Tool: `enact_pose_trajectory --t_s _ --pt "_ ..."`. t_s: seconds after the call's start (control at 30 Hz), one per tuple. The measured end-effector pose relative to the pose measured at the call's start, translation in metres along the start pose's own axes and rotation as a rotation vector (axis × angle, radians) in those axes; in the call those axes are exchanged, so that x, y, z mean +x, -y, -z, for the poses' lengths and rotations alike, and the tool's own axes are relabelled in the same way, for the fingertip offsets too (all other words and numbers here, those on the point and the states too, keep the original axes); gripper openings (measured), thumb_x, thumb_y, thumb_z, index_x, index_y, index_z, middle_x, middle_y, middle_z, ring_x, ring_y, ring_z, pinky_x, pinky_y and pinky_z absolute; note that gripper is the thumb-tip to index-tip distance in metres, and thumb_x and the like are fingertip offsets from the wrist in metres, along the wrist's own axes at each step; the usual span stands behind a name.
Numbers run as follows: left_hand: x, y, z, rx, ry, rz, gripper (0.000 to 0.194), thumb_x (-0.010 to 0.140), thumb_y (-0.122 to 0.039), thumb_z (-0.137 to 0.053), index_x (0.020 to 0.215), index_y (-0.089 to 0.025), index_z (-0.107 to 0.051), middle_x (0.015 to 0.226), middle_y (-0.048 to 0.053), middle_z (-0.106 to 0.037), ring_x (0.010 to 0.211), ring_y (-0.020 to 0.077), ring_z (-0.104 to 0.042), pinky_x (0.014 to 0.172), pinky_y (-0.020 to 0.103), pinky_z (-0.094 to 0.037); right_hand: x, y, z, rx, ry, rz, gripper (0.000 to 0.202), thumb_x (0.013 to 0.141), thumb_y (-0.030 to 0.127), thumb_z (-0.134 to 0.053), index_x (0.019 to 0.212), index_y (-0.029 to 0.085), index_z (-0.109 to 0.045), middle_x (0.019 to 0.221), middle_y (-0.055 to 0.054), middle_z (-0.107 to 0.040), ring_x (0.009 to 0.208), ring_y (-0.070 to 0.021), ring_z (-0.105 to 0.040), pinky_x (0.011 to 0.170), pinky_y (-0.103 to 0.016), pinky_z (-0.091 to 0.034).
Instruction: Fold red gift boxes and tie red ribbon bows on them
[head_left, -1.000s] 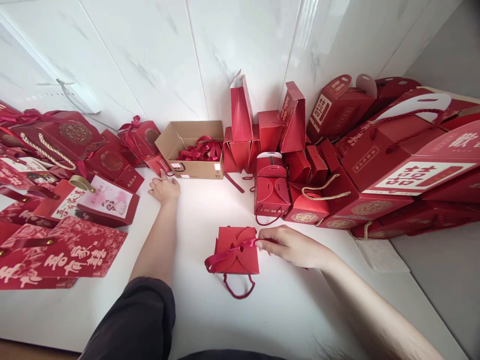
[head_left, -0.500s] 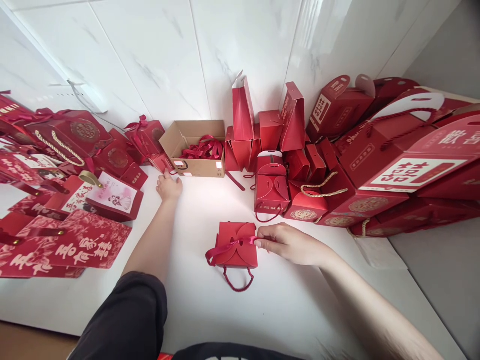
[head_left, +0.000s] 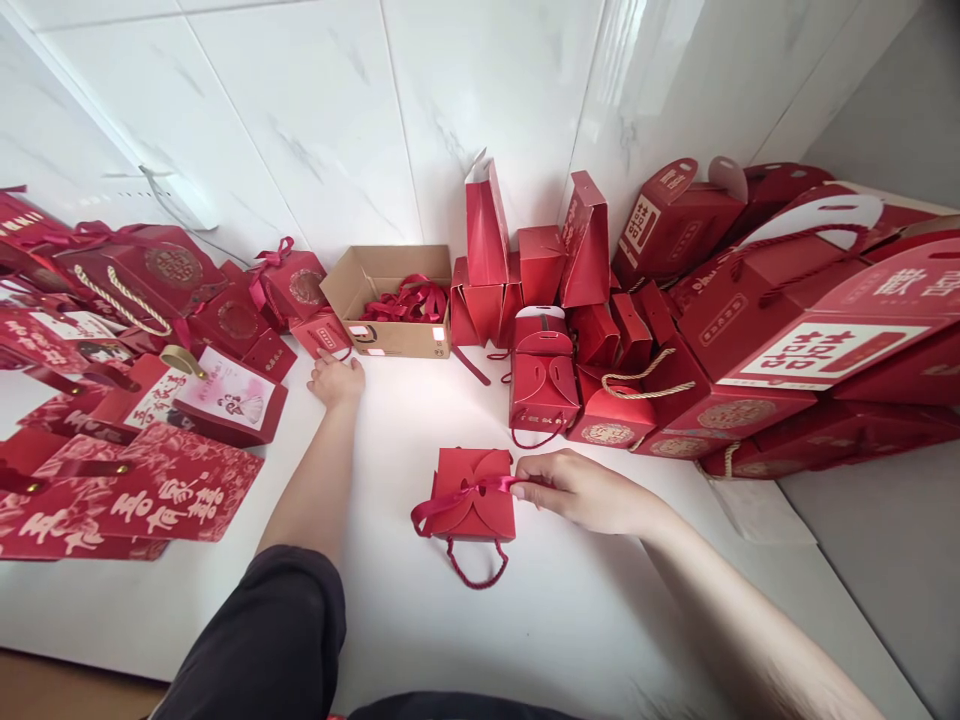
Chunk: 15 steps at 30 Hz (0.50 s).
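In the head view, a small square red gift box (head_left: 457,515) lies on the white table in front of me, with overlapping petal flaps on top and a red cord handle looping toward me. A crimson ribbon (head_left: 442,505) runs across the flaps through the middle; its left end droops in a loop. My right hand (head_left: 585,490) is closed at the box's right side, pinching the ribbon's right end between thumb and fingers. Further off at left, my left hand (head_left: 337,381) rests with loosely parted fingers just before a little red box (head_left: 321,338), fingertips at its lower edge.
A cardboard carton (head_left: 401,342) holding loose red ribbons stands by the tiled wall. Red gift bags (head_left: 180,485) and ribboned boxes (head_left: 296,285) crowd the left. Stacked red boxes (head_left: 750,350) fill the right, with smaller handled boxes (head_left: 545,390) before them.
At left, the little box now stands straighter against the ribboned box, which has turned slightly. My left hand has drawn back a little from them. The right hand keeps its pinch on the ribbon.
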<state>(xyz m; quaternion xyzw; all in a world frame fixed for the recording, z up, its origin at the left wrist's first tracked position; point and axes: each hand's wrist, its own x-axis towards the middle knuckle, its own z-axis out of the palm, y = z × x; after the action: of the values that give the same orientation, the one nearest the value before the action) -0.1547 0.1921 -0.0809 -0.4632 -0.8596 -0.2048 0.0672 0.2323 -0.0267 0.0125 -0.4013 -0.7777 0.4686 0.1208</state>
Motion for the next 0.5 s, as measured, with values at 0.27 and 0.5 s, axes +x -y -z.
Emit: enact_pose_trajectory --t_s 0.27,0.5 --pt "-0.001 0.004 0.005 -0.107 0.013 -0.080 0.054 0.085 -0.038 -0.059 0.134 -0.018 -0.051 0.154 0.020 -0.031 0.138 0.0371 -0.035 0.110 0.057 -0.029 0.000 0.001 -0.001 0.013 0.006 0.002 0.036 0.099 0.048 -0.040 0.077 0.020 -0.048 0.068 0.004 -0.042 0.061 -0.0101 -0.036 0.056 -0.024 -0.029" --pt "0.014 -0.002 0.027 -0.242 -0.077 -0.080 0.047 0.090 -0.034 -0.054 0.132 -0.015 -0.046 0.136 0.016 -0.051 0.128 0.0264 -0.048 0.110 0.043 -0.037 0.000 0.000 0.000 0.010 0.000 -0.010 0.036 0.098 0.048 -0.040 0.077 0.020 -0.049 0.068 0.004 -0.042 0.060 -0.0101 -0.036 0.056 -0.024 -0.029"
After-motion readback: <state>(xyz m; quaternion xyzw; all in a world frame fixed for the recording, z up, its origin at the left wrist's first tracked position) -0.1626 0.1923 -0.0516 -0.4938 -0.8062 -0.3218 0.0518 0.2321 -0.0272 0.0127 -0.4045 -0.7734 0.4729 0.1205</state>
